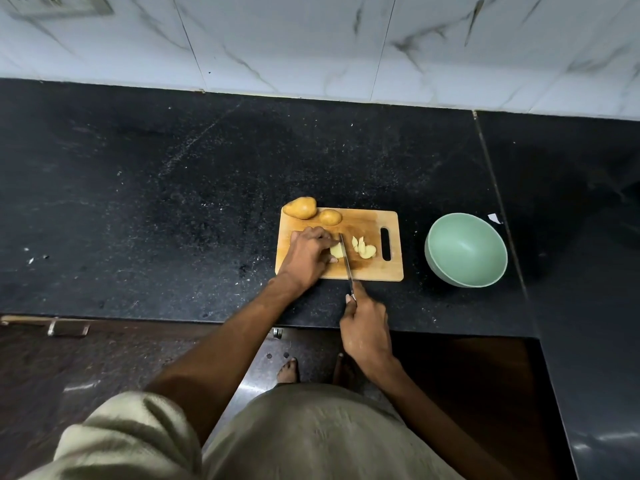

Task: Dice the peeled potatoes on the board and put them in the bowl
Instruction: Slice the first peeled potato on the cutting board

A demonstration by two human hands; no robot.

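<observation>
A wooden cutting board (367,268) with a slot handle at its right end lies on the black speckled counter (173,185), a little right of the frame's centre. On the middle of the board, the left hand (308,254) curls its fingers over a pale, peeled potato piece (336,251) and pins it down. The right hand (365,327), lower in the frame and off the board's near edge, grips the handle of a knife (346,261), with the forefinger stretched along the blade's spine. The blade runs up across the board and sits against the right face of the held piece. Just right of the blade lies a small cluster of cut slices (363,249), pale yellow and thin, overlapping one another. At the board's upper left corner rest two whole potatoes (301,207), tan and smooth, touching each other; the larger one overhangs the board's edge. A pale green bowl (498,268) stands on the counter to the right of the board, apart from it, with nothing visible inside.
</observation>
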